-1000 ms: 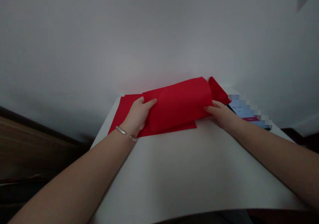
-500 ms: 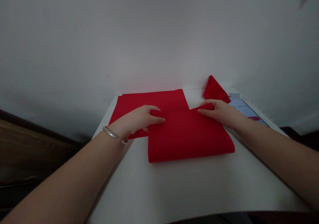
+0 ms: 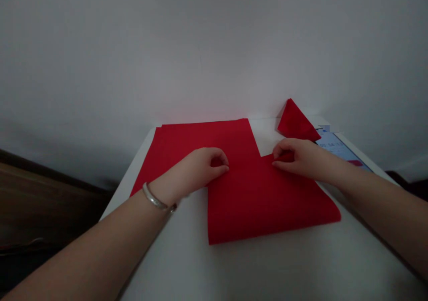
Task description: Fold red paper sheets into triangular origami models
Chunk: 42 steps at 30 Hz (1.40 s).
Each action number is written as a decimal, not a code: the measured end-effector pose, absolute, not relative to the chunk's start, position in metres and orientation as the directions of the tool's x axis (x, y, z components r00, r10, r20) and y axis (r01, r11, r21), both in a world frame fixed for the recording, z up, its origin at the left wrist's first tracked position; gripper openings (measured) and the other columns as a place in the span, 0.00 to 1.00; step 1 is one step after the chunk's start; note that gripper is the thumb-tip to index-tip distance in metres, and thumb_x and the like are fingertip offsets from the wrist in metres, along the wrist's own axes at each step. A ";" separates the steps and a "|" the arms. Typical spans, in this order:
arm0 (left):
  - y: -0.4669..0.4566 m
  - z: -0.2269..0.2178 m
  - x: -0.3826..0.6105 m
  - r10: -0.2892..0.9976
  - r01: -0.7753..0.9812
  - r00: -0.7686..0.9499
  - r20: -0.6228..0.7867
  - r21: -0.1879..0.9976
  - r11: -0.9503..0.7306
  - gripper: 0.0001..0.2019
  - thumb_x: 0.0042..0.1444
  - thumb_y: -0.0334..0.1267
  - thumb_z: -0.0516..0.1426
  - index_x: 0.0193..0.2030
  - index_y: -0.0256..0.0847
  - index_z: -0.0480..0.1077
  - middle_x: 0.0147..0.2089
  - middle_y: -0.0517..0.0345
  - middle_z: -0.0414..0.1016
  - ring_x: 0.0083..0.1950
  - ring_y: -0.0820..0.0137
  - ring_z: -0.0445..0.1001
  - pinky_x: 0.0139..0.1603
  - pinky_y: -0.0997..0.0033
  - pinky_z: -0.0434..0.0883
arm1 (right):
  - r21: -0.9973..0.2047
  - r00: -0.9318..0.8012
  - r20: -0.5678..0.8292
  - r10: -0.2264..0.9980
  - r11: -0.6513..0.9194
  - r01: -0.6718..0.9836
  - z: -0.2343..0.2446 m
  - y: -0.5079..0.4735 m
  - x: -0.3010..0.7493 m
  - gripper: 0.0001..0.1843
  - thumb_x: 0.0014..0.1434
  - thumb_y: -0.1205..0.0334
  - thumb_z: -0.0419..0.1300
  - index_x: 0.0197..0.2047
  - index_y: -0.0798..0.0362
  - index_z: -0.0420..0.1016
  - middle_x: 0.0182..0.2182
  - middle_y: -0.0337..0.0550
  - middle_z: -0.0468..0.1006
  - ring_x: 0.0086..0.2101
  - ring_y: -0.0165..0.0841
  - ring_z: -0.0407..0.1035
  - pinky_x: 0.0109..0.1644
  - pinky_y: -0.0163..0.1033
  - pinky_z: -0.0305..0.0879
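A sheet of red paper (image 3: 264,198) lies bent over on itself on the white table, its rounded fold facing me. My left hand (image 3: 209,165) is closed in a pinch at the sheet's far left corner. At the far right edge my right hand (image 3: 294,156) pinches the same sheet between thumb and fingers. Behind and to the left rest more red sheets (image 3: 187,142), stacked flat and partly covered by my left hand and the bent sheet. Beyond my right hand stands a folded red paper triangle (image 3: 296,122).
The white table (image 3: 174,256) reaches back to a pale wall (image 3: 200,47). A phone (image 3: 336,145) with a lit screen lies at the right, partly hidden by my right forearm. Brown wooden furniture (image 3: 43,198) stands at the left.
Both hands have closed from looser grips into pinches on the bent sheet's far edge. The sheet appears closer and larger, with its fold lower in view.
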<state>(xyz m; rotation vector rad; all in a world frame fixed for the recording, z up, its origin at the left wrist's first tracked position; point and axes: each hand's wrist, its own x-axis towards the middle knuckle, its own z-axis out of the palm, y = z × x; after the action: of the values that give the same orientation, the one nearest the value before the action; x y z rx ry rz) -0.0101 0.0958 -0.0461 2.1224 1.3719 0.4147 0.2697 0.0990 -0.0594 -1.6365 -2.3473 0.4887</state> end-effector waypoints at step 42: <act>0.118 -0.075 0.007 0.799 0.782 0.600 -0.042 0.239 -0.575 0.12 0.63 0.38 0.50 0.49 0.42 0.70 0.45 0.53 0.72 0.45 0.62 0.73 0.47 0.61 0.70 | -0.322 -0.339 -0.025 0.941 0.313 0.894 -0.085 0.130 0.263 0.05 0.55 0.60 0.58 0.33 0.47 0.75 0.30 0.40 0.79 0.29 0.33 0.72 0.31 0.37 0.63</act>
<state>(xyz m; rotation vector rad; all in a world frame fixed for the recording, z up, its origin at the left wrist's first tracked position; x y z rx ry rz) 0.0069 0.1180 -0.0753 2.5951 1.3045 0.1027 0.2628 0.1303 -0.0848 -1.6981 -2.4054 0.4200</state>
